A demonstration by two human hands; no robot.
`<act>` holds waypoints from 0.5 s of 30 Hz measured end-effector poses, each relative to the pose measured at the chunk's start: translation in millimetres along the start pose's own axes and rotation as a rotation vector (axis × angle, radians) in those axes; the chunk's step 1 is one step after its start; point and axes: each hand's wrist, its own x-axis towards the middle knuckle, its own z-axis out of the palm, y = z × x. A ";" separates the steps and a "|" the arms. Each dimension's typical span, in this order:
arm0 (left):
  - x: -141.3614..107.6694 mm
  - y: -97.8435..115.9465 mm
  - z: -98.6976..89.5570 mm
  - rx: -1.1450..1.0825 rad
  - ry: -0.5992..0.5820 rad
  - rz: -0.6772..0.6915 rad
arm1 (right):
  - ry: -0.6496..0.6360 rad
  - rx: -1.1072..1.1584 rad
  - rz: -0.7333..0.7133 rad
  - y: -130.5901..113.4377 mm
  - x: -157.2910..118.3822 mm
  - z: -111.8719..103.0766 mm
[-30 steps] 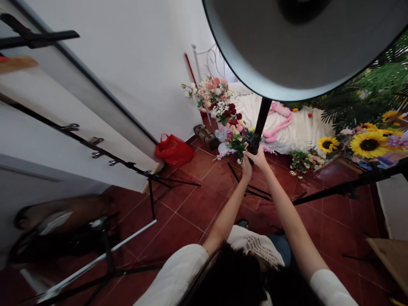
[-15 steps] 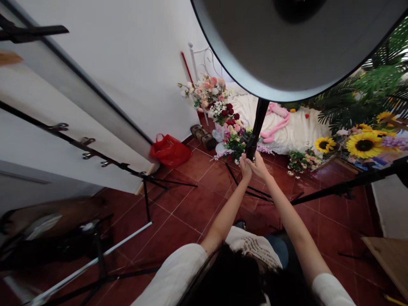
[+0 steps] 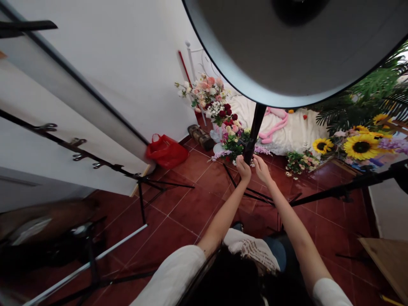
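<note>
though partly hidden, left hand (image 3: 244, 171) and right hand (image 3: 262, 171) at the black pole (image 3: 257, 121), fingers (image 3: 258, 160) bent, clamping unclear

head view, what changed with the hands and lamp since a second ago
The left hand and right hand, which overlapped at the black pole, have drawn apart to either side of it; whether either still grips is unclear. The lamp shade sits lower and further left in the view. The red bag stays on the floor.
</note>
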 end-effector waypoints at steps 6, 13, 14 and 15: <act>1.0 3.7 -2.4 -0.016 -0.010 0.067 | -0.023 -0.109 0.000 -1.6 15.7 0.0; 1.6 8.8 -6.6 -0.020 -0.036 0.097 | -0.002 -0.093 0.067 6.6 22.8 8.6; 1.7 8.7 -7.0 -0.023 -0.041 0.091 | 0.001 -0.078 0.062 7.9 24.3 9.2; 1.9 8.4 -7.2 -0.025 -0.045 0.085 | 0.003 -0.061 0.059 9.2 26.2 9.5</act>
